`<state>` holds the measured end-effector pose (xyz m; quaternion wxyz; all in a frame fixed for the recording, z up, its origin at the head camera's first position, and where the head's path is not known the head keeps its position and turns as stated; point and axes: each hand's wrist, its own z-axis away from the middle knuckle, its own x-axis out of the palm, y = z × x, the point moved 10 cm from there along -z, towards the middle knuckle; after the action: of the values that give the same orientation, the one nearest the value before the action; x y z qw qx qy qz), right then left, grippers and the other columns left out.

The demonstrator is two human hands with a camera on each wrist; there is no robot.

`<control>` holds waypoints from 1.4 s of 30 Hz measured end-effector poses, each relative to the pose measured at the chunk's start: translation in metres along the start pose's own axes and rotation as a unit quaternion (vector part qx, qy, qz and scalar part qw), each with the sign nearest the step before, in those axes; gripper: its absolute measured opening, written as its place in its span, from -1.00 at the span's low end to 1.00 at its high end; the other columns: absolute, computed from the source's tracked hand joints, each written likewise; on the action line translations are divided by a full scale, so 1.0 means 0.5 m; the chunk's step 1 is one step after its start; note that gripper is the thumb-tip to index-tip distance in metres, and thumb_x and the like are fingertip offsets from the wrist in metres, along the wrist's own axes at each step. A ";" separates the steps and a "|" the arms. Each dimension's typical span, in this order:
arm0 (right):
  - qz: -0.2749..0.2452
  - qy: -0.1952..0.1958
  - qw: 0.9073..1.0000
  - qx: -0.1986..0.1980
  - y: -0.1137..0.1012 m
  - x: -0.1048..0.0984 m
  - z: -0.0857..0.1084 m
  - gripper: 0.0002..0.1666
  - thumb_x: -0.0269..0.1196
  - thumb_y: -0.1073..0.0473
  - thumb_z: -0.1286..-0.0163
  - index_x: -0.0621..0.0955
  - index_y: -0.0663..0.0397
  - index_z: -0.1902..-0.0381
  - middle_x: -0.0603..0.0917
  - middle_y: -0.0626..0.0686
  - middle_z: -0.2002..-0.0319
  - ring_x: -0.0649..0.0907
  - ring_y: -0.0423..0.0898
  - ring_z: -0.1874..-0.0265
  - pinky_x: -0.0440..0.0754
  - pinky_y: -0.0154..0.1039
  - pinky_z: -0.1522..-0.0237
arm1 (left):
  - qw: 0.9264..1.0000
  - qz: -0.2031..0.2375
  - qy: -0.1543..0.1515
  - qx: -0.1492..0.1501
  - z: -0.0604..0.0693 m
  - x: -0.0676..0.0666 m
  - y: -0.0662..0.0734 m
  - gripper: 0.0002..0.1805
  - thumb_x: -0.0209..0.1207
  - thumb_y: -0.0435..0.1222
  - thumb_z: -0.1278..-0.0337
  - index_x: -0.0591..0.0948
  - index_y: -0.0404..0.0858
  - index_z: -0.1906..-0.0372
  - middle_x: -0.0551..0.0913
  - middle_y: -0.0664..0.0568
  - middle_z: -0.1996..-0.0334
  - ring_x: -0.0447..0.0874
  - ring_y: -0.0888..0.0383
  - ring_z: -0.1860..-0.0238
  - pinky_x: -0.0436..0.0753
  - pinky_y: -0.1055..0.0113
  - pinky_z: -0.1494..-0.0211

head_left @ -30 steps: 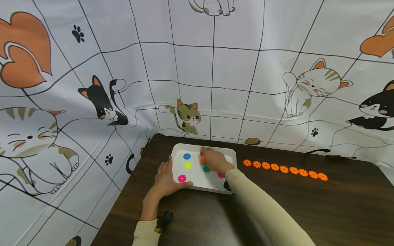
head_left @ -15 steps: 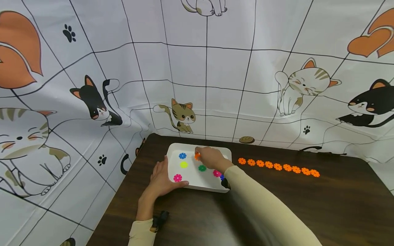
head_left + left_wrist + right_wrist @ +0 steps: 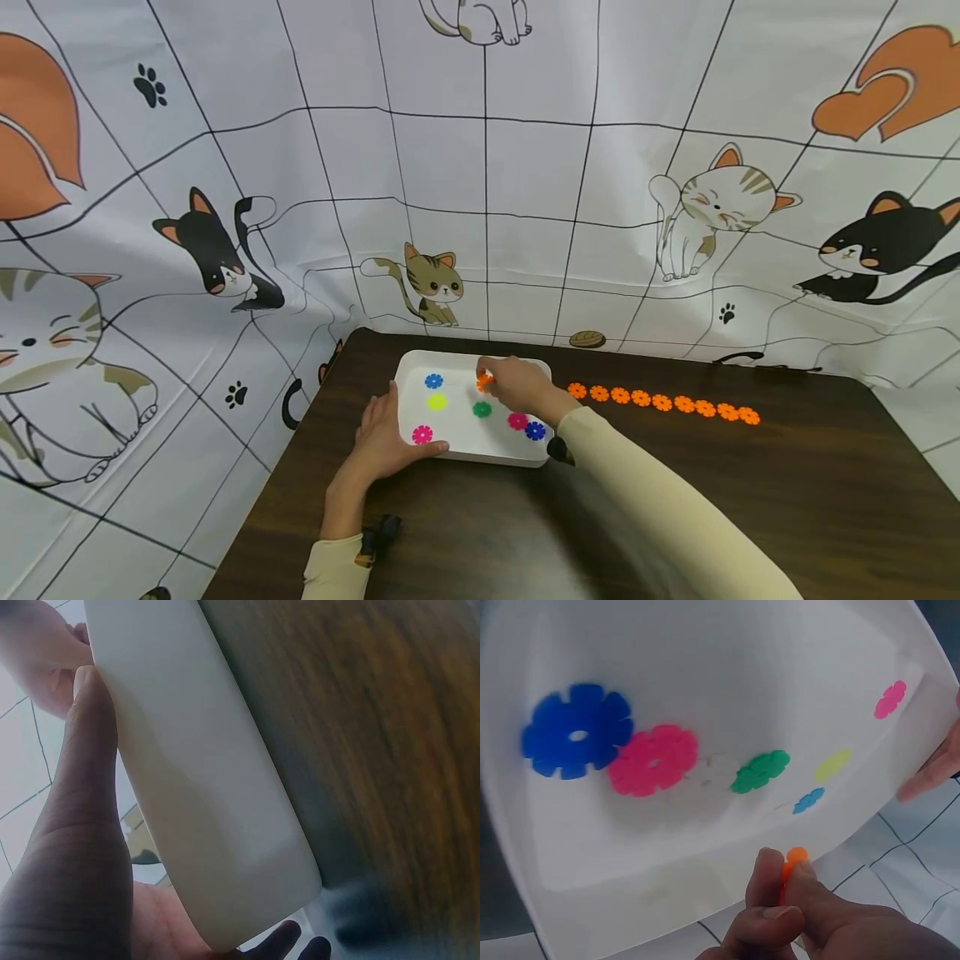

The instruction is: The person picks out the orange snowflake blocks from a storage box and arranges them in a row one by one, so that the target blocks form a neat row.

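My right hand [image 3: 517, 385] pinches an orange snowflake disc [image 3: 797, 856] between thumb and forefinger, just above the far part of a white tray [image 3: 480, 450]. On the tray's left side lies my left hand [image 3: 380, 442], its thumb straight along the front rim and its fingers against the left wall. In the tray lie loose notched discs: light blue [image 3: 433, 381], yellow [image 3: 437, 402], pink [image 3: 422, 434], green [image 3: 482, 409], a second pink [image 3: 517, 421] and dark blue [image 3: 535, 431]. A whitish disc [image 3: 712, 771] shows in the right wrist view between pink and green.
A row of several orange discs [image 3: 662, 402] runs rightward from the tray across the dark wooden table [image 3: 712, 492]. Behind and to the left hangs a white sheet [image 3: 540, 167] printed with cats and grid lines. Dark camera mounts sit on both wrists.
The head view has swung right, so everything shifts left in it. My right hand, holding the orange disc, has moved slightly right relative to the tray, uncovering the dark blue disc. My left hand stays.
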<state>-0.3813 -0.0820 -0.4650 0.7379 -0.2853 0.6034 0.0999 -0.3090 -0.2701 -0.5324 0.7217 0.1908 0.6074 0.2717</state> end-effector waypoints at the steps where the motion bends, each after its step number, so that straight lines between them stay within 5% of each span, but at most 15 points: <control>1: -0.001 0.002 1.000 -0.001 0.004 0.000 0.003 -0.67 0.20 0.10 -0.55 0.56 -0.10 -0.22 0.79 0.03 0.04 0.66 -0.10 0.30 0.77 -0.18 0.17 | 1.000 -0.001 -0.001 -0.001 0.000 0.001 -0.001 0.60 0.45 0.37 0.31 -0.29 -0.26 -0.65 -0.10 -0.28 -0.65 -0.33 -0.36 -0.65 -0.07 -0.52 -0.56; 7: -0.013 0.021 1.000 -0.005 0.030 -0.015 0.025 -0.66 0.23 0.14 -0.52 0.57 -0.08 -0.21 0.80 0.06 0.05 0.70 -0.09 0.29 0.78 -0.18 0.18 | 1.000 0.002 -0.003 0.000 -0.002 0.003 -0.001 0.61 0.45 0.37 0.31 -0.29 -0.25 -0.65 -0.11 -0.27 -0.65 -0.34 -0.35 -0.65 -0.09 -0.51 -0.57; 15: -0.028 0.038 0.999 0.014 0.078 -0.038 0.060 -0.68 0.25 0.19 -0.50 0.57 -0.11 -0.16 0.80 0.05 0.12 0.65 -0.15 0.41 0.68 -0.29 0.41 | 1.000 -0.004 -0.003 0.008 -0.001 -0.001 0.002 0.61 0.44 0.38 0.30 -0.31 -0.26 -0.65 -0.12 -0.28 -0.65 -0.34 -0.36 -0.65 -0.09 -0.52 -0.56; 42: -0.078 0.104 0.991 0.029 0.228 -0.092 0.176 -0.67 0.24 0.15 -0.51 0.57 0.06 -0.17 0.75 0.10 0.37 0.54 -0.18 0.57 0.48 -0.31 0.51 | 1.000 -0.007 -0.006 0.013 0.003 -0.001 0.001 0.64 0.43 0.40 0.30 -0.36 -0.26 -0.64 -0.16 -0.29 -0.65 -0.33 -0.39 -0.64 -0.08 -0.52 -0.56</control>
<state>-0.3759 0.0679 -0.4460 0.6846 -0.3191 0.6553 -0.0061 -0.3078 -0.2701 -0.5315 0.7246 0.1981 0.6077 0.2577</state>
